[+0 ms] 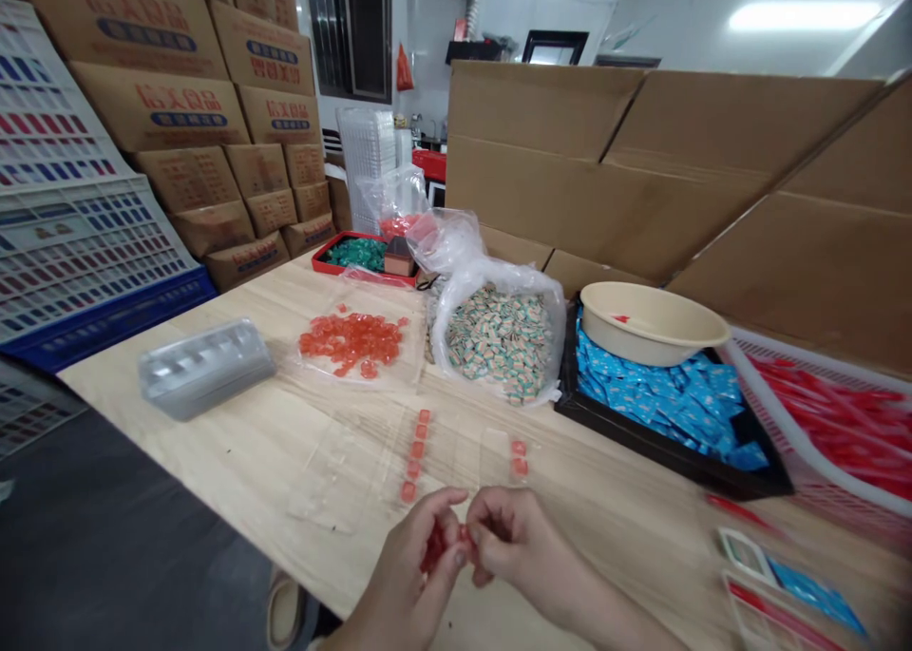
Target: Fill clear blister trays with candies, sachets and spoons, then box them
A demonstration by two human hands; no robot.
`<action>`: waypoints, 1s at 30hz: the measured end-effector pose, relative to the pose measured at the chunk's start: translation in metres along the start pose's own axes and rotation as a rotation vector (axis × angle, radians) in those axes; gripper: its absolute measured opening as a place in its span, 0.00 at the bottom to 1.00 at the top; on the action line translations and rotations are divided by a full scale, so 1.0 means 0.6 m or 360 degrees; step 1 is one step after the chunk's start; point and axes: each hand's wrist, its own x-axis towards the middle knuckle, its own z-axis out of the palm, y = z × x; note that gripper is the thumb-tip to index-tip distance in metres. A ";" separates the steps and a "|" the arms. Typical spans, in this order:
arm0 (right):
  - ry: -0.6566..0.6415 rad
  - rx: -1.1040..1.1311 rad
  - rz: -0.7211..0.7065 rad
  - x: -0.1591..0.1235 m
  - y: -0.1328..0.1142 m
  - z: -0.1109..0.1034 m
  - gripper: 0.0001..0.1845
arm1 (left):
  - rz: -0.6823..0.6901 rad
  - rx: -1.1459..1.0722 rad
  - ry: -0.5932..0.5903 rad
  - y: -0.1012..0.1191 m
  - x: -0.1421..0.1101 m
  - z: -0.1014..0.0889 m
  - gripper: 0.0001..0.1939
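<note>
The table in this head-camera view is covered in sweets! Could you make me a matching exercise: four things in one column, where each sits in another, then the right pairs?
Things:
1. Cream plastic basin
2. Blue wrapped sweets
3. Green wrapped sweets
4. Striped wrapped sweets

Places:
A. Clear plastic bag
B. Red tray
C. Black tray
D. On the blue wrapped sweets

Pairs: 1-D, 2-C, 3-B, 4-A

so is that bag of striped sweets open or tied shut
Open: the mouth of the clear plastic bag is spread wide, the striped sweets lie uncovered at the top, and no tie shows.
</note>
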 end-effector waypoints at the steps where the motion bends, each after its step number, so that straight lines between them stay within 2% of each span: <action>1: -0.0037 0.0120 0.0050 0.000 0.001 0.001 0.06 | -0.0016 -0.0011 0.0005 0.004 0.000 -0.003 0.15; 4: -0.0139 0.0422 0.0167 0.000 0.003 0.002 0.11 | -0.0027 0.0056 0.0013 0.012 0.000 -0.010 0.10; 8: -0.0175 0.0625 0.0234 0.000 0.007 -0.002 0.15 | 0.0091 0.0270 -0.0041 0.011 0.004 -0.013 0.08; 12: -0.0194 0.0492 0.0166 0.002 0.006 -0.006 0.14 | 0.0181 0.0535 -0.0181 0.012 0.013 -0.020 0.06; 18: -0.0193 0.0300 0.0095 0.003 0.002 -0.003 0.03 | 0.0341 0.0851 -0.0363 0.033 0.025 -0.038 0.05; 24: -0.0315 0.0260 0.0142 0.009 0.014 0.000 0.03 | 0.0548 0.1141 -0.0654 0.054 0.040 -0.058 0.06; 30: -0.0315 0.0266 0.0181 0.009 0.008 -0.006 0.03 | 0.0777 0.1349 -0.0790 0.052 0.044 -0.065 0.06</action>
